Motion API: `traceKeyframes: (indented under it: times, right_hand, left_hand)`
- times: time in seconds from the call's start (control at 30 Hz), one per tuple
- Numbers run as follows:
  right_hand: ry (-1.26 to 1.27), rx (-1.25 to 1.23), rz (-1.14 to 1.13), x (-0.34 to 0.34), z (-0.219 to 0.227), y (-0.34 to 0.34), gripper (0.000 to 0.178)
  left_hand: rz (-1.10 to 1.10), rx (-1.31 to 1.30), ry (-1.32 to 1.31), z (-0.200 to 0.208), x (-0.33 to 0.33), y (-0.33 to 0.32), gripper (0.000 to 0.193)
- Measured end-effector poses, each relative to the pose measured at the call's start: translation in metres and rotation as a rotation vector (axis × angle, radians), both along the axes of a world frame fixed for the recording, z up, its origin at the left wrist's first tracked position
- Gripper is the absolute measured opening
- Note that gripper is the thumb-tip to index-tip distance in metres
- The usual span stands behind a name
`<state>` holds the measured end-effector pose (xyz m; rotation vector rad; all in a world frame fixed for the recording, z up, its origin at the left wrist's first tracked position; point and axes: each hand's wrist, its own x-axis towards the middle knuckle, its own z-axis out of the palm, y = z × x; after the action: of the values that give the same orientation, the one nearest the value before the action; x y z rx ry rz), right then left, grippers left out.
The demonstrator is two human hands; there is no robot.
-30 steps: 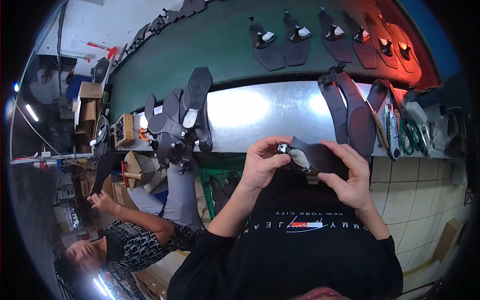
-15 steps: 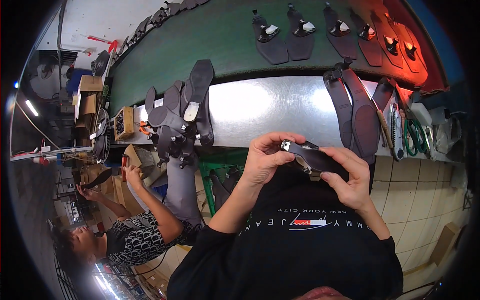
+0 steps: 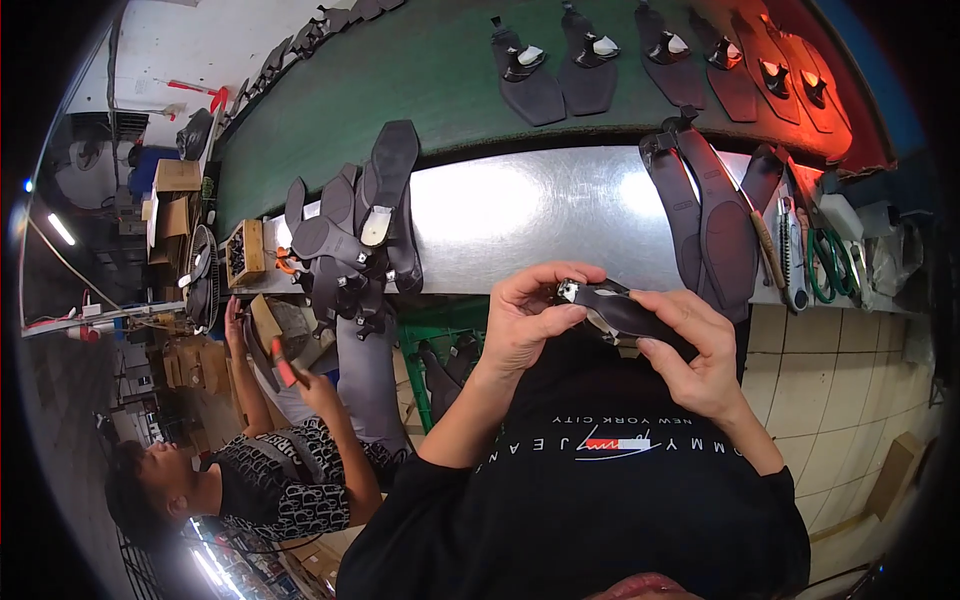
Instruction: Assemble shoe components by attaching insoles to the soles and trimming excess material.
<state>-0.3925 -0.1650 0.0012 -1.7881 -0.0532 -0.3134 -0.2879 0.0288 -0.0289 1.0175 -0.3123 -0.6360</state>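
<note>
Over the near edge of the metal bench, my two hands hold a dark shoe sole [image 3: 640,318] in front of my black shirt. My left hand [image 3: 530,325] pinches its left end, where a small shiny, pale piece shows. The fingers and thumb of my right hand [image 3: 695,345] are closed round the other end, which they partly cover. The sole's underside is hidden. Beyond my right hand, several dark soles [image 3: 728,240] lie together on the bench. To the left is a heap of soles [image 3: 335,237], one bearing a pale patch.
Several soles with straps [image 3: 590,75] rest on the green belt [image 3: 440,75] behind the metal bench [image 3: 540,210]. Green-handled scissors [image 3: 828,265] and a cutter [image 3: 792,260] lie at right. At left, a co-worker [image 3: 290,470] holds a red-handled tool [image 3: 283,365] near a dark sole.
The co-worker's hands have moved, bringing the red-handled tool lower and the sole to the right. My hands keep nearly the same grip, and the view has shifted slightly.
</note>
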Motion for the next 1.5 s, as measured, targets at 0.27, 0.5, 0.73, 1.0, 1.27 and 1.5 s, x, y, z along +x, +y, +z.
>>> traceKeyframes:
  times: [0.27,0.5,0.73,1.0,1.27,1.5]
  right_hand:
    - [-0.021,-0.087,-0.019,0.005,0.007,-0.002,0.039]
    - [-0.090,-0.245,-0.022,0.007,0.007,-0.006,0.039]
    - [-0.100,-0.438,-0.021,0.004,0.011,-0.007,0.038]
    - [-0.050,-0.423,-0.050,0.010,0.001,-0.003,0.039]
    - [0.022,-0.198,-0.059,0.013,-0.019,-0.006,0.019]
    - [-0.090,-0.443,0.029,0.014,-0.019,-0.007,0.020]
  left_hand:
    - [-0.009,0.059,-0.112,0.002,-0.001,0.000,0.031]
    - [-0.051,0.076,-0.301,-0.002,0.002,0.001,0.037]
    - [-0.098,0.054,-0.386,-0.006,0.003,0.000,0.044]
    - [-0.034,0.287,-0.483,0.005,-0.007,-0.011,0.041]
    - [-0.063,0.308,-0.008,0.000,-0.016,-0.015,0.044]
    - [-0.024,0.341,0.012,0.007,-0.016,-0.016,0.044]
